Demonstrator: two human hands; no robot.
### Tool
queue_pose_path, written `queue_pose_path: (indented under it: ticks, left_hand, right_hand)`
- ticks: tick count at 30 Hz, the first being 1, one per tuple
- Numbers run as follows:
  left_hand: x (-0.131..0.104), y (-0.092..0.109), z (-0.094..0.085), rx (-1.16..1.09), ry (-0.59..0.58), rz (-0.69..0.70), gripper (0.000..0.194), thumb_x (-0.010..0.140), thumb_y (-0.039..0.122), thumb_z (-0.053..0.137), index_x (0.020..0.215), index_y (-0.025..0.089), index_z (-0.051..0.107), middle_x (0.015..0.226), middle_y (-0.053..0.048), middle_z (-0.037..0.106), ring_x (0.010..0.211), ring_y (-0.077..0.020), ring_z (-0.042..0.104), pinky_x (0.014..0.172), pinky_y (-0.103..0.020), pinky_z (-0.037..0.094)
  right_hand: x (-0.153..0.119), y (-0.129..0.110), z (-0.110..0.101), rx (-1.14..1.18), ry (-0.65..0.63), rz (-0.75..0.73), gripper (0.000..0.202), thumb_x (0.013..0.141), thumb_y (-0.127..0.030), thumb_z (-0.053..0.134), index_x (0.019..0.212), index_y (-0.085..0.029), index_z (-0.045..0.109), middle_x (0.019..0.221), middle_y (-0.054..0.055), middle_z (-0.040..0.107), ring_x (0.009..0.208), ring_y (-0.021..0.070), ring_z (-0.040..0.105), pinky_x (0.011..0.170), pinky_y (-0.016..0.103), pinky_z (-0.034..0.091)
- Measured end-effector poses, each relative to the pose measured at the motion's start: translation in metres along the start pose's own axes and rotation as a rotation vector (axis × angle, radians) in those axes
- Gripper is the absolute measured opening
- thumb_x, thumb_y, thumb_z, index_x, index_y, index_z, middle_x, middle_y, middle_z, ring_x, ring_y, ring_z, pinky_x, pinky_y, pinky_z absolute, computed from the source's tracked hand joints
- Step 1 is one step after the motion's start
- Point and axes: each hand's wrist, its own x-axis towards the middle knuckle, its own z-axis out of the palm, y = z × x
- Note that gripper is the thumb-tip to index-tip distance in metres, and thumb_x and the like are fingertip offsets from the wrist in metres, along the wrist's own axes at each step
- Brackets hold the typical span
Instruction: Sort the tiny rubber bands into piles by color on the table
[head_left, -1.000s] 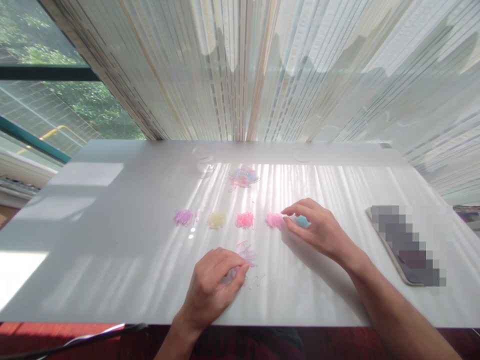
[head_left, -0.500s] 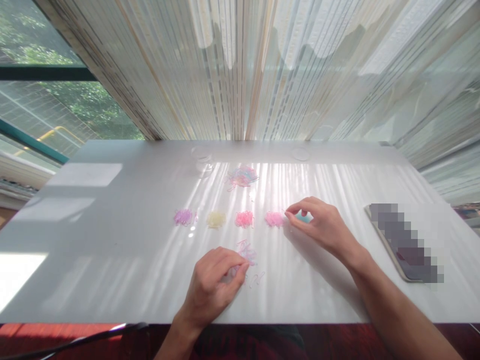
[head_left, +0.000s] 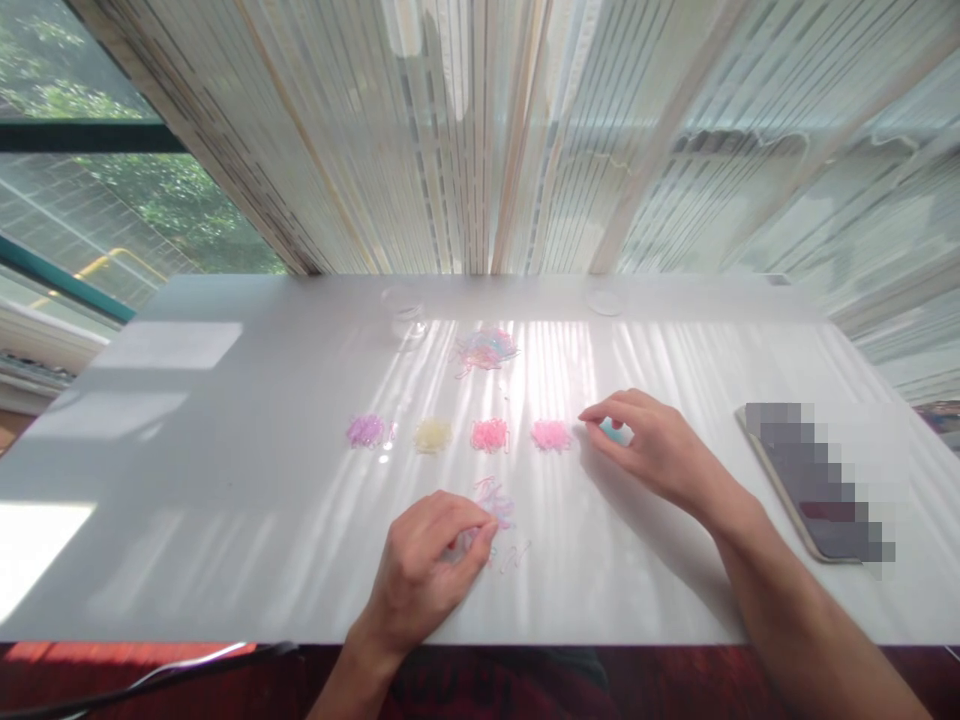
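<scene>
The counter [head_left: 247, 480] spreads wide left of the purple pile [head_left: 365, 431], its far edge by the curtain [head_left: 480, 150]; toward its front edge, the left hand [head_left: 435, 555] pinches at the small mixed pile [head_left: 493, 500]; the right hand [head_left: 652, 445], also pinched, is beside the pink pile [head_left: 551, 434]; any hold, I cannot tell.

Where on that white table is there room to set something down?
Widest free patch: the white table left of the purple band pile and left hand. Another patch lies behind the phone, right of the clear disc. The middle is crowded: a row of five piles, a mixed pile behind, loose bands by that hand.
</scene>
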Motion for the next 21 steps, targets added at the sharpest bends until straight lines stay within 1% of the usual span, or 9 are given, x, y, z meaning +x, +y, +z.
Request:
queue_pose_path:
  ticks: [4, 7, 9, 13, 21]
  left_hand:
    - [0.000, 0.000, 0.000, 0.001, 0.007, 0.003, 0.012, 0.095, 0.008, 0.068, 0.092, 0.020, 0.068, 0.077, 0.000, 0.071, 0.067, -0.0127, 0.062, 0.062, -0.024, 0.048]
    - [0.000, 0.000, 0.000, 0.006, 0.012, -0.004, 0.011, 0.095, 0.009, 0.068, 0.092, 0.020, 0.069, 0.078, 0.000, 0.071, 0.065, -0.0125, 0.061, 0.062, -0.024, 0.047]
    - [0.001, 0.000, 0.000, 0.008, 0.011, -0.006, 0.011, 0.096, 0.009, 0.068, 0.093, 0.020, 0.069, 0.078, 0.000, 0.071, 0.066, -0.0125, 0.061, 0.062, -0.024, 0.047]
    - [0.001, 0.001, 0.001, 0.019, 0.007, 0.003, 0.011, 0.096, 0.009, 0.068, 0.093, 0.020, 0.069, 0.078, 0.000, 0.071, 0.067, -0.0127, 0.062, 0.063, -0.024, 0.048]
    - [-0.002, -0.001, 0.001, 0.005, 0.001, -0.027, 0.011, 0.096, 0.009, 0.068, 0.094, 0.020, 0.070, 0.080, 0.000, 0.072, 0.067, -0.0123, 0.062, 0.064, -0.024, 0.048]
  right_hand:
    - [0.001, 0.001, 0.003, -0.016, 0.003, -0.059, 0.016, 0.099, -0.028, 0.058, 0.098, -0.024, 0.074, 0.093, 0.007, 0.072, 0.090, 0.0250, 0.067, 0.074, 0.038, 0.056]
    - [0.001, 0.002, 0.007, -0.002, 0.019, -0.149, 0.019, 0.100, -0.025, 0.056, 0.107, -0.022, 0.074, 0.095, 0.008, 0.072, 0.089, 0.0248, 0.067, 0.073, 0.039, 0.057]
    - [0.001, 0.004, 0.010, 0.005, 0.000, -0.190, 0.020, 0.101, -0.024, 0.056, 0.110, -0.022, 0.074, 0.096, 0.009, 0.072, 0.089, 0.0248, 0.066, 0.073, 0.039, 0.057]
    - [0.002, 0.007, 0.015, 0.009, -0.047, -0.212, 0.018, 0.101, -0.024, 0.058, 0.108, -0.022, 0.075, 0.096, 0.009, 0.071, 0.090, 0.0256, 0.067, 0.073, 0.039, 0.058]
    - [0.002, 0.003, 0.012, 0.040, -0.007, -0.241, 0.017, 0.101, -0.025, 0.058, 0.108, -0.021, 0.073, 0.094, 0.008, 0.071, 0.087, 0.0245, 0.065, 0.072, 0.038, 0.057]
